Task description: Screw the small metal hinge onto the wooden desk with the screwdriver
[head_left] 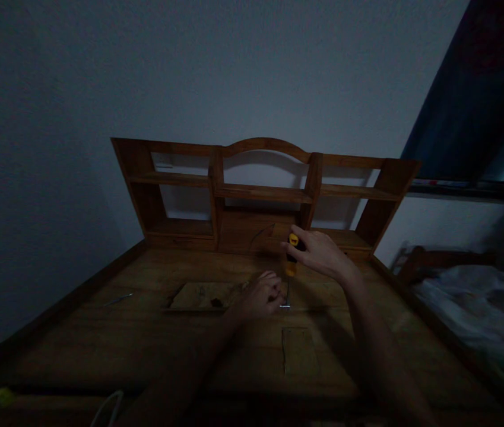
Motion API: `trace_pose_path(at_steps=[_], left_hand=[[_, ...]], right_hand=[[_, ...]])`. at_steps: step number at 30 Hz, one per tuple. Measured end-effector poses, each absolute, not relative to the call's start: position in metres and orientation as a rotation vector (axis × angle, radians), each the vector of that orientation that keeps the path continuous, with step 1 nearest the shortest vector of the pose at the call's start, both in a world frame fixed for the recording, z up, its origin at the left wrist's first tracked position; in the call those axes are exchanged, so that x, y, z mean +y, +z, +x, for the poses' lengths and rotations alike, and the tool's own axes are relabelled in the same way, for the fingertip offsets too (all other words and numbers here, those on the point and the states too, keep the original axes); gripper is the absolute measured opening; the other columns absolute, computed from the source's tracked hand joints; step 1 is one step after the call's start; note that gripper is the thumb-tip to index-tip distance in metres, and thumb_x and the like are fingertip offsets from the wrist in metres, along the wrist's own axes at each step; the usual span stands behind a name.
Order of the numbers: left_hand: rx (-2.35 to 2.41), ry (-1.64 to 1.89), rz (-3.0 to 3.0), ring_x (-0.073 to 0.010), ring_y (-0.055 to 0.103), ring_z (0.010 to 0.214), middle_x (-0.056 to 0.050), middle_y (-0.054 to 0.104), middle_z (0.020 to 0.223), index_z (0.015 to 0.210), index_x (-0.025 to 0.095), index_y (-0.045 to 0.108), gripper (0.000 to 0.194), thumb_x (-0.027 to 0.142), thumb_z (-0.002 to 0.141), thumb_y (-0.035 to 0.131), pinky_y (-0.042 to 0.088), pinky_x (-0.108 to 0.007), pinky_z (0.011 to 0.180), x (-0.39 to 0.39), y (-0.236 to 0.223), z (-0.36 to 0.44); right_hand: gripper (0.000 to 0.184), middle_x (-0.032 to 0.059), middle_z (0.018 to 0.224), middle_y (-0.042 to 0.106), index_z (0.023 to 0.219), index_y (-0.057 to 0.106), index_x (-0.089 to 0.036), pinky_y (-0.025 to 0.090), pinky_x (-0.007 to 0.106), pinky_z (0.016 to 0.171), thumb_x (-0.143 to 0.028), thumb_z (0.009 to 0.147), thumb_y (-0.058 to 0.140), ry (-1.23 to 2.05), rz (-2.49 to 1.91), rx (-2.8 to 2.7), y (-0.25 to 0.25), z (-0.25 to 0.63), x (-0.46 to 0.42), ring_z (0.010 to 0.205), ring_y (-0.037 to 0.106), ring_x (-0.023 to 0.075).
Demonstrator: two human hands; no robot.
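Observation:
My right hand (318,252) is closed round the yellow-and-black handle of a screwdriver (291,268), held upright with its shaft pointing down. The tip meets a small shiny metal piece (285,306) on the wooden desk top. Close beside it, my left hand (264,295) has its fingers curled at the left end of that piece. Whether they pinch it is hard to make out in the dim light. Under and to the left of my left hand lies a long flat board or piece of cardboard (202,295) with a dark spot.
A thin metal tool (119,299) lies on the left of the desk (78,338). A small flat square piece (298,350) is near the front. Behind stands a wooden shelf unit (265,193) against the wall. Plastic-covered things (478,296) are at the right.

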State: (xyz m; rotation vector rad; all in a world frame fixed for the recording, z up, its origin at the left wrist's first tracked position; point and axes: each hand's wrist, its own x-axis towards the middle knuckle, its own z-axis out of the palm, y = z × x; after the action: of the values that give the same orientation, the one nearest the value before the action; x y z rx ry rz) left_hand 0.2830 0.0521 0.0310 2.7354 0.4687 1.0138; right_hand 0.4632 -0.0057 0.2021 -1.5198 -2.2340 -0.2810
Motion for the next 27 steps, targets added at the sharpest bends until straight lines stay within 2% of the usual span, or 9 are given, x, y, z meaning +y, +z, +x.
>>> trace_pose_path(at_steps=[2,4,5,7,9,12,16,21,27], left_hand=[[0.466,1.028,2.747,-0.0161,0.046,0.084,-0.003,0.053,0.076,0.062,0.013,0.058,0.023,0.02,0.085,0.059,0.037,-0.032,0.084,0.054,0.028,0.284],[0.467,1.042,2.765,-0.0161,0.046,0.084,-0.004,0.053,0.075,0.061,0.012,0.057,0.027,0.02,0.086,0.058,0.036,-0.033,0.083,0.055,0.026,0.285],[0.471,1.047,2.771,-0.0162,0.046,0.083,-0.004,0.053,0.075,0.06,0.012,0.057,0.028,0.021,0.087,0.057,0.036,-0.033,0.083,0.056,0.025,0.285],[0.478,1.054,2.781,-0.0163,0.046,0.084,-0.005,0.052,0.076,0.06,0.012,0.057,0.03,0.023,0.089,0.056,0.037,-0.033,0.082,0.055,0.024,0.285],[0.483,1.053,2.796,-0.0165,0.047,0.085,-0.005,0.052,0.078,0.063,0.012,0.058,0.031,0.025,0.09,0.054,0.037,-0.033,0.084,0.054,0.024,0.284],[0.508,1.03,2.832,-0.0176,0.048,0.089,-0.006,0.053,0.084,0.072,0.013,0.064,0.025,0.024,0.091,0.052,0.038,-0.033,0.085,0.051,0.028,0.281],[0.538,0.958,2.883,-0.0188,0.048,0.095,-0.007,0.053,0.094,0.089,0.016,0.065,0.022,0.032,0.093,0.052,0.038,-0.035,0.089,0.048,0.032,0.277],[0.539,0.894,2.895,-0.021,0.047,0.102,-0.007,0.053,0.103,0.097,0.017,0.062,0.038,0.053,0.086,0.061,0.036,-0.036,0.094,0.047,0.027,0.277],[0.482,0.883,2.938,-0.0199,0.046,0.102,-0.007,0.051,0.104,0.097,0.017,0.062,0.033,0.048,0.086,0.063,0.037,-0.033,0.093,0.05,0.021,0.278]], right_hand=[[0.027,0.0082,0.104,0.063,0.111,0.05,-0.017,0.04,0.03,0.078,-0.037,0.093,0.048,-0.098,-1.363,-2.272,0.202,0.467,-0.008,0.092,0.06,0.0218],[0.024,0.0049,0.102,0.063,0.112,0.05,-0.018,0.041,0.027,0.078,-0.032,0.093,0.048,0.078,-1.24,-2.29,0.202,0.471,-0.009,0.087,0.059,0.0172],[0.025,0.0032,0.097,0.063,0.112,0.051,-0.019,0.041,0.025,0.075,-0.036,0.095,0.047,0.119,-1.224,-2.284,0.201,0.473,-0.01,0.082,0.06,0.0156],[0.032,0.0022,0.088,0.064,0.109,0.052,-0.019,0.039,0.024,0.068,-0.048,0.096,0.046,0.003,-1.306,-2.238,0.197,0.474,-0.009,0.076,0.06,0.0156],[0.041,0.0038,0.08,0.064,0.105,0.054,-0.018,0.036,0.026,0.065,-0.057,0.095,0.045,-0.318,-1.479,-2.155,0.192,0.472,-0.007,0.074,0.061,0.0191],[0.051,0.0082,0.075,0.063,0.107,0.055,-0.016,0.029,0.029,0.062,-0.063,0.095,0.038,-0.494,-1.608,-2.029,0.184,0.468,-0.004,0.072,0.062,0.0257],[0.052,0.0081,0.075,0.062,0.113,0.053,-0.016,0.028,0.029,0.062,-0.062,0.094,0.037,-0.482,-1.63,-1.983,0.179,0.466,-0.005,0.072,0.061,0.0254],[0.045,0.0061,0.086,0.064,0.109,0.051,-0.018,0.035,0.026,0.068,-0.059,0.092,0.046,-0.339,-1.565,-2.01,0.177,0.469,-0.003,0.078,0.06,0.0192],[0.043,0.0042,0.081,0.062,0.096,0.053,-0.017,0.036,0.024,0.066,-0.06,0.088,0.05,-0.31,-1.515,-1.972,0.176,0.473,0.002,0.074,0.058,0.0172]])
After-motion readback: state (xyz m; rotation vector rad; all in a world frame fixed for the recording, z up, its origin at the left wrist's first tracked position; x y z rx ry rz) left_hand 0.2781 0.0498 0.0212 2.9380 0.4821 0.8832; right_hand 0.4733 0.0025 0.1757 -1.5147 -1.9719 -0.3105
